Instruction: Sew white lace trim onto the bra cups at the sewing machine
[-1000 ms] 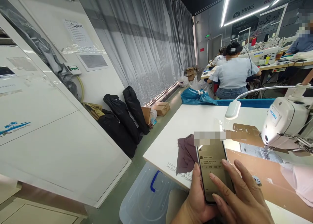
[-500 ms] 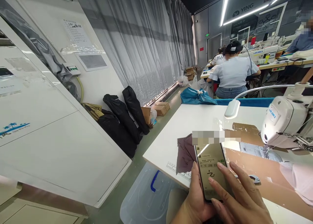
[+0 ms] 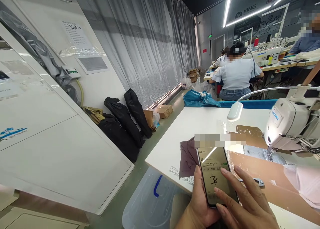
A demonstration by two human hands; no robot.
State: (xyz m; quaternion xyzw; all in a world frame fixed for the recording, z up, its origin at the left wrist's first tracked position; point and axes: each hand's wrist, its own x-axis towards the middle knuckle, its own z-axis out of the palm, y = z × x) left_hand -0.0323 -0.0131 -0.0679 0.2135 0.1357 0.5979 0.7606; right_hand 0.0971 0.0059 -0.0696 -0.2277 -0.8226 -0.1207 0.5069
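A smartphone [image 3: 208, 175] lies tilted in my left hand [image 3: 201, 204], whose thumb runs along its left edge. On its screen a handwritten dark character stands below a row of characters. My right hand [image 3: 246, 202] is spread over the phone's lower right, fingers apart. Its index fingertip is at the screen, but I cannot tell whether it touches. Behind the phone, a dark purple cloth [image 3: 186, 160] rests at the table edge, partly over printed ruler marks. Metal thread snips [image 3: 259, 182] show beyond my right fingers, partly covered by them.
At right stands a white sewing machine [image 3: 283, 122] on the white table [image 3: 172, 135], with pale pink fabric [image 3: 306, 182] nearby. A clear plastic bin [image 3: 142, 202] sits below the table edge. Black bags [image 3: 122, 135] lean by a white cabinet [image 3: 75, 162]. A seated person [image 3: 236, 74] works ahead.
The handwritten character on the phone screen has gained strokes, and the row of characters above it differs. My right fingertips have shifted slightly over the screen. The view has drifted a little.
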